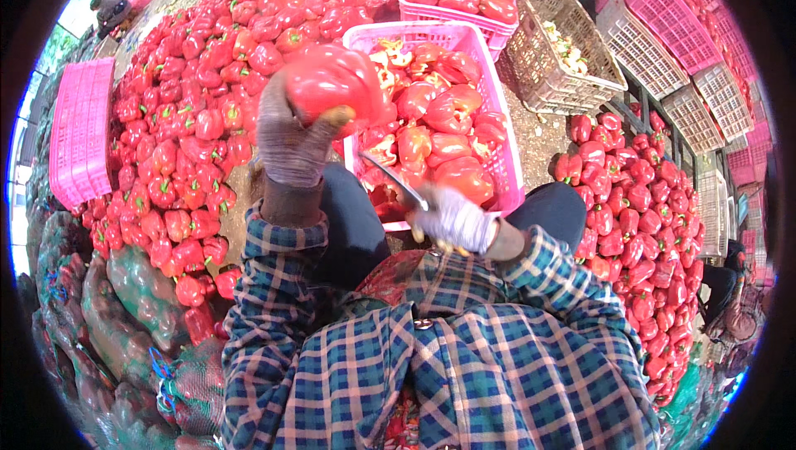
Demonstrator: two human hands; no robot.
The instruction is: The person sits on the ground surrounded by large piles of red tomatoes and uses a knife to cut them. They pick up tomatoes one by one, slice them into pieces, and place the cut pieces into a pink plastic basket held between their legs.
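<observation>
My left hand (292, 133), in a grey knit glove, grips a large red bell pepper (336, 86) in the air over the left edge of a pink plastic crate (513, 157). The pepper is slightly blurred. In my gloved right hand (457, 217) is a knife (395, 179), its thin blade slanting up and left above the near part of the crate. Inside the crate, between my knees, lie red bell peppers (448, 148), several with torn or cut tops. The knife's handle is mostly hidden by my fingers.
Loose red peppers (186, 114) heap at left, and another heap (640, 226) lies at right. A second pink crate (460, 21) holds peppers beyond mine. A tan crate (559, 83) contains pale pepper scraps (566, 49). Stacked crates (659, 21) rise at right; filled mesh sacks (143, 301) lie lower left.
</observation>
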